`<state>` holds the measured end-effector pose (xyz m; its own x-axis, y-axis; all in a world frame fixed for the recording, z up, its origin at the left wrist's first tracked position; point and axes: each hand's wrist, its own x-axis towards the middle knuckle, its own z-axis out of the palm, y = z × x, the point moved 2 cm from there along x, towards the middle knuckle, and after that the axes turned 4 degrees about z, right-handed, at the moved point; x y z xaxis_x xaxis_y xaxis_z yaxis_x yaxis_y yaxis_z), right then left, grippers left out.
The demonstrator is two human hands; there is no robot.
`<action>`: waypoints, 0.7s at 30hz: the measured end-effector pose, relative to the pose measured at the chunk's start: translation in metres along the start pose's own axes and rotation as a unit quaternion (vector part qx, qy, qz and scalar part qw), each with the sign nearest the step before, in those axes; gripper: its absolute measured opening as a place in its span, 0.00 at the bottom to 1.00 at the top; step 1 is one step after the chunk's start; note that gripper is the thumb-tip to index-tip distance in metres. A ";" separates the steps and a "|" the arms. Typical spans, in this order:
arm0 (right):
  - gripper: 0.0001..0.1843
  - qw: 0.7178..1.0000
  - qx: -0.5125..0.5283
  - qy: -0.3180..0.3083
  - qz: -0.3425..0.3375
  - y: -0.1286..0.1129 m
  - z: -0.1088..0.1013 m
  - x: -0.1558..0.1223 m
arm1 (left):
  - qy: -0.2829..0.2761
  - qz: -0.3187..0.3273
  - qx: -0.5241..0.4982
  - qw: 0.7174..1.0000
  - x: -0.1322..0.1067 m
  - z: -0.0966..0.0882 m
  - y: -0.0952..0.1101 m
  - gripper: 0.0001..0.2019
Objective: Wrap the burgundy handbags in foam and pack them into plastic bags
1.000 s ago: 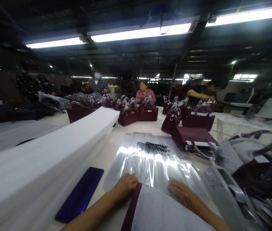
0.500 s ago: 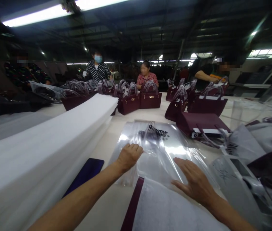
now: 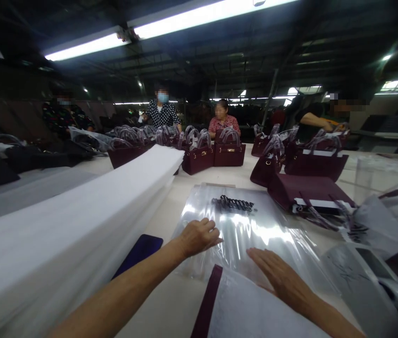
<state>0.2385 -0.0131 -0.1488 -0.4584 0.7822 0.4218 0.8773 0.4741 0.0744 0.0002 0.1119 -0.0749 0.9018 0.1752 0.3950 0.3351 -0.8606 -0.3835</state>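
A stack of clear plastic bags with black print lies flat on the table in front of me. My left hand rests on the stack's near left corner, fingers curled and pinching the plastic. Flat and open, my right hand presses on the near edge of the stack, fingers stretched out. Below both hands lies a maroon item wrapped in white tissue, partly under my right wrist.
A tall pile of white sheets runs along the left. A dark blue phone lies beside it. Maroon handbags stand across the table; one handbag lies flat at right. Several people sit at the far side.
The plastic that my left hand had lifted half a second ago now lies flat again. Both hands have drawn slightly back toward me; the view has shifted a little.
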 end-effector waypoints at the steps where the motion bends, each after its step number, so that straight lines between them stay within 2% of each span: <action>1: 0.22 1.000 0.005 -0.006 0.004 -0.001 0.007 0.001 | -0.001 -0.025 0.006 1.000 0.006 -0.001 -0.003 0.15; 3: 0.15 1.000 0.015 -0.006 0.016 0.002 0.019 -0.001 | -0.006 -0.063 0.011 0.998 0.014 -0.004 -0.010 0.16; 5: 0.14 0.999 0.020 -0.001 0.029 0.008 0.027 -0.007 | -0.020 -0.070 0.004 0.997 0.013 -0.008 -0.015 0.17; 8: 0.19 0.997 0.018 -0.008 0.070 0.015 0.031 -0.018 | -0.054 -0.027 -0.025 0.998 -0.007 -0.010 -0.014 0.21; 11: 0.15 0.995 0.015 -0.020 0.097 0.019 0.025 -0.025 | -0.090 0.008 -0.054 0.994 -0.036 -0.005 -0.006 0.19; 14: 0.13 0.992 0.022 -0.031 0.121 0.023 0.014 -0.023 | -0.106 -0.007 -0.072 0.992 -0.054 0.002 0.003 0.15; 16: 0.14 0.990 0.020 -0.033 0.139 0.026 0.007 -0.015 | -0.102 -0.029 -0.081 0.991 -0.053 0.003 0.010 0.20; 19: 0.18 0.988 0.015 -0.027 0.151 0.028 -0.001 0.004 | -0.090 -0.044 -0.098 0.990 -0.034 0.000 0.020 0.34; 21: 0.20 0.988 0.014 -0.019 0.152 0.027 -0.005 0.017 | -0.093 -0.046 -0.118 0.988 -0.018 0.001 0.023 0.35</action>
<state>0.2549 0.0111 -0.1351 -0.1799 0.9043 0.3871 0.9712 0.2257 -0.0758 -0.0079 0.0897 -0.0910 0.9122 0.3245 0.2502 0.3656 -0.9202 -0.1397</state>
